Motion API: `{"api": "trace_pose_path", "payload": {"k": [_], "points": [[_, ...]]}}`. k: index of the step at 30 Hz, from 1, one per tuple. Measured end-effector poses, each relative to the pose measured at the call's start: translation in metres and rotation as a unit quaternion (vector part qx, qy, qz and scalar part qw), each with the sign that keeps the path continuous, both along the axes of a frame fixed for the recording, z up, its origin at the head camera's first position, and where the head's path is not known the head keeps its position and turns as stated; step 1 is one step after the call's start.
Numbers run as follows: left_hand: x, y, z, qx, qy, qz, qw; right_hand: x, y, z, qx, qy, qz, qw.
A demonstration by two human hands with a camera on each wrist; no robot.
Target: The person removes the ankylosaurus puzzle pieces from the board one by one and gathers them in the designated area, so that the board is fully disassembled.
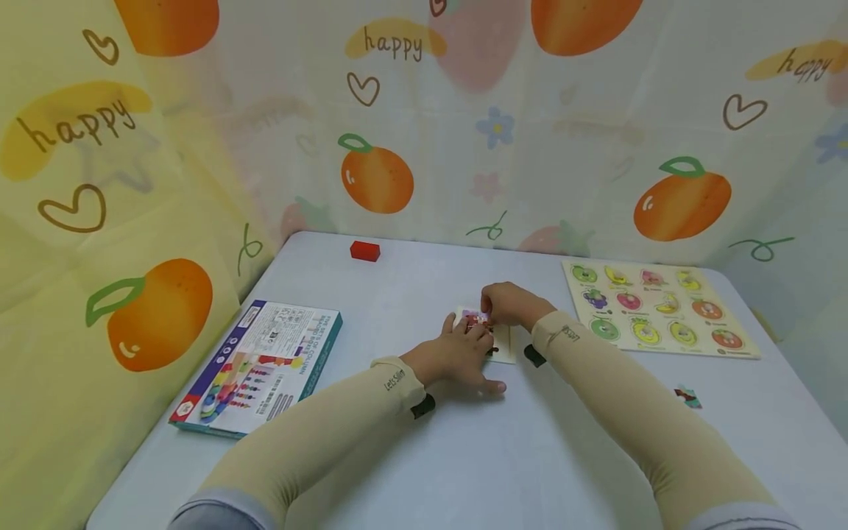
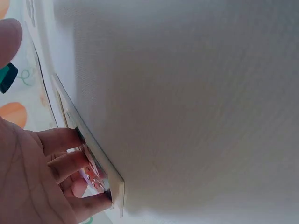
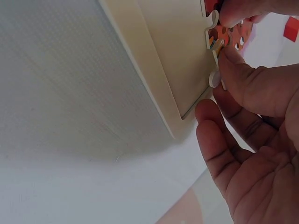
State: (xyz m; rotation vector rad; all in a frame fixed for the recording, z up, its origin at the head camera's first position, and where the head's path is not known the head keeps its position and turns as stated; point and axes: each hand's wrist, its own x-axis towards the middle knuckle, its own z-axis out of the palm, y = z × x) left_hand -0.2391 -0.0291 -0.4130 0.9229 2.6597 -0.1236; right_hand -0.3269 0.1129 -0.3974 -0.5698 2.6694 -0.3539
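Observation:
A small jigsaw tray (image 1: 505, 352) with a pale raised border lies on the table under both hands. Red, spotted puzzle pieces (image 3: 240, 35) cover part of it, while bare base shows beside them in the right wrist view. Spread fingers of my left hand (image 1: 457, 355) rest on these pieces, the thumb stretched out to the side. At the tray's far right corner, my right hand (image 1: 518, 304) pinches a puzzle piece (image 3: 215, 77) between thumb and index finger. That piece stands tilted at the tray's edge, its printed face mostly hidden.
To the left lies a flat game box (image 1: 308, 313). A red block (image 1: 365, 251) sits near the back edge. A fruit puzzle board (image 1: 702, 352) lies at the back right, and a loose puzzle piece (image 1: 689, 397) is nearer on the right. A printed curtain (image 1: 437, 169) hangs behind the table.

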Motion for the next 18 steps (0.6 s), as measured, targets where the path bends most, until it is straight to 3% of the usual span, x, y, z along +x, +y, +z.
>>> {"api": "trace_pose_path", "payload": {"k": [6, 18], "points": [[0.0017, -0.0023, 0.0031, -0.006, 0.005, -0.004, 1.0, -0.0008, -0.0034, 0.002, 0.002, -0.011, -0.011, 0.9999], [0.001, -0.0025, -0.004, -0.006, 0.017, -0.021, 0.9996, -0.0009, -0.0069, 0.0033, -0.018, -0.011, -0.037, 0.9991]]}}
